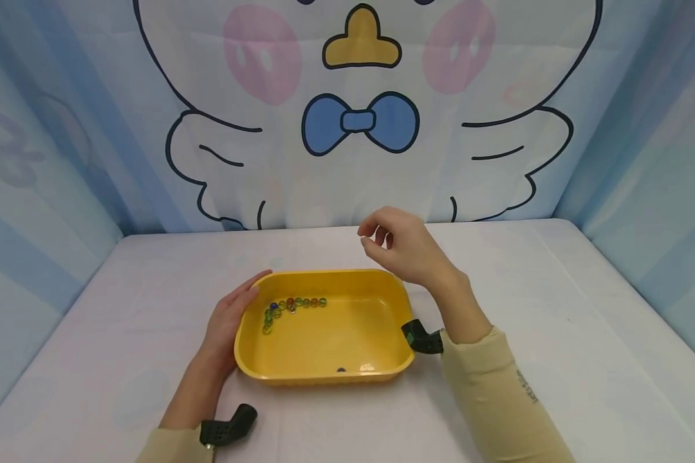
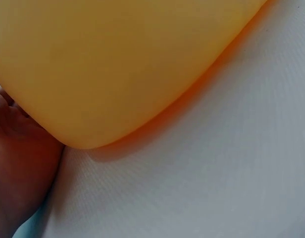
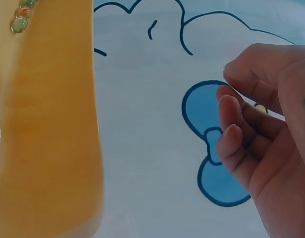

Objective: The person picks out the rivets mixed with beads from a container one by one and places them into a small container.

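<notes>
A yellow rectangular plastic tub [image 1: 324, 347] stands on the white cloth. Several glass marbles [image 1: 298, 301], mostly greenish with a few red and blue, gather in its back left part. One dark blue marble [image 1: 340, 370] lies apart by the front wall. My left hand [image 1: 228, 325] rests against the tub's left side, fingers stretched along the outer wall; in the left wrist view the tub hides most of them. My right hand [image 1: 402, 247] is raised over the tub's back right corner. Its fingers [image 3: 229, 139] are loosely bent, and nothing shows between them and the thumb.
White cloth [image 1: 556, 334] covers the table around the tub. Behind it hangs a curtain with a cartoon bird and blue bow tie [image 1: 359, 122]; blue printed curtains close both sides. A black wrist camera [image 1: 423, 337] overlaps the tub's right rim.
</notes>
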`<state>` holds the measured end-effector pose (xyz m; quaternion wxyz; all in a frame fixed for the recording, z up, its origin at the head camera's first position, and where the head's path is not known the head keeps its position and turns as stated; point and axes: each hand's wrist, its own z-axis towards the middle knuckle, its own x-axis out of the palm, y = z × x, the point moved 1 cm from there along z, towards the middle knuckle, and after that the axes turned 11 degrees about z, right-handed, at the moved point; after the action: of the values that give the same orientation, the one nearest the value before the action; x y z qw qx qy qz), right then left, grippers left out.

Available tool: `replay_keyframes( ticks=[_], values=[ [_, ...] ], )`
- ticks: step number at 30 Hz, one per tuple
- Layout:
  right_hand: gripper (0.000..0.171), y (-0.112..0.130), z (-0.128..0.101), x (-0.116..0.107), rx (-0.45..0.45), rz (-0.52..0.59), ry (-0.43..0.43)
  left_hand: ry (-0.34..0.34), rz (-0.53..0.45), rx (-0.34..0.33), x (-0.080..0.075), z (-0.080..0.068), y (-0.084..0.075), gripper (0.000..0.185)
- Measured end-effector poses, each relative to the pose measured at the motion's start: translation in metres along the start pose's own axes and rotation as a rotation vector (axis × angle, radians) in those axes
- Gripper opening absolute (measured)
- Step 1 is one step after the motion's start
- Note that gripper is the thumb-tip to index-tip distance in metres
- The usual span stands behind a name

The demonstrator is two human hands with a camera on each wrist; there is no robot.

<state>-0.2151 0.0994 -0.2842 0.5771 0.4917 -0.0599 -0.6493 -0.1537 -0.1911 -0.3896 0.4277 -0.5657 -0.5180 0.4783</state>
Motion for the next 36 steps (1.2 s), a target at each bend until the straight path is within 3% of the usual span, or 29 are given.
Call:
replay_keyframes(
  ticks=[19, 36],
  values=[
    [0.006, -0.008, 0.015, 0.032, -0.145, 0.005, 0.072, -0.003, 0.005, -0.013, -0.002, 0.0, 0.001, 0.049],
    [0.006, -0.008, 0.018, 0.052, -0.096, -0.069, 0.192, -0.009, 0.008, -0.017, 0.001, 0.001, 0.0, 0.048]
  ],
)
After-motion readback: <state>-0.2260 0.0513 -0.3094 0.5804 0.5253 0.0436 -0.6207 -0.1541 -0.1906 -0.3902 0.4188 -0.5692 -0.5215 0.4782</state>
